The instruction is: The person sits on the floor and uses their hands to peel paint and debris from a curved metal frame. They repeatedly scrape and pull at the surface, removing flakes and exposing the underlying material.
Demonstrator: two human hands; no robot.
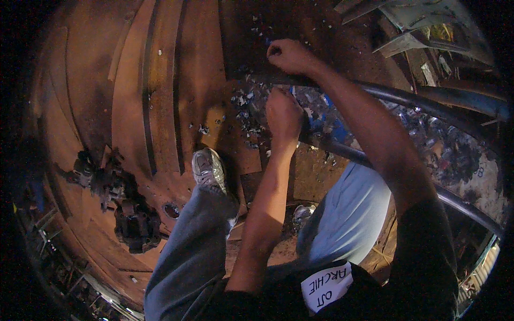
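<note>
My left hand is closed in a fist beside a spread of crumpled scrap bits. Farther off, my right hand is curled closed, with a dark gap between thumb and fingers. Whatever either hand holds, if anything, is hidden or too small to make out. A dark tube runs to the right from just below my right hand. A second dark tube starts near my left wrist and passes behind my right arm. Between the tubes lie silvery, dark and blue fragments.
Brown, rusty-looking sheets overlap on the left. A dark heap of what look like machine parts lies at lower left. My grey shoe rests on the sheets. Bent metal scrap rises at the far right.
</note>
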